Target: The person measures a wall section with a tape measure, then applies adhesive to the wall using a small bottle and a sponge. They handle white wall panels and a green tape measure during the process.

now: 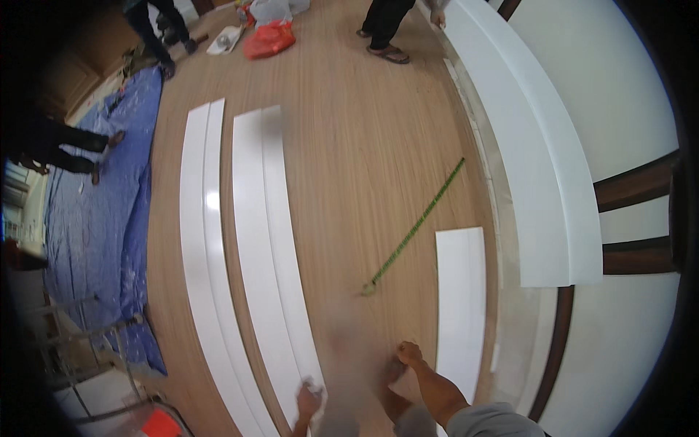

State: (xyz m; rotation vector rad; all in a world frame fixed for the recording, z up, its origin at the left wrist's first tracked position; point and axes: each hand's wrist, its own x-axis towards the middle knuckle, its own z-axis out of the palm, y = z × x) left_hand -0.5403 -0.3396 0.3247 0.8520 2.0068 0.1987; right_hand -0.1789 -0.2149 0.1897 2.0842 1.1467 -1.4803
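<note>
While both hands (409, 354) are apart, white panels (460, 302) lie near each.

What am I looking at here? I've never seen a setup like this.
No machine: a person works bare-handed. The one picture comes from a fisheye camera on their head, looking down, so straight edges bend. Their left hand is at the right edge of a long white panel; their right hand is left of a shorter white panel. I can't tell whether either holds anything. The wood-look floor also bears another long panel, a green strip and, at left, a blue sheet.
</note>
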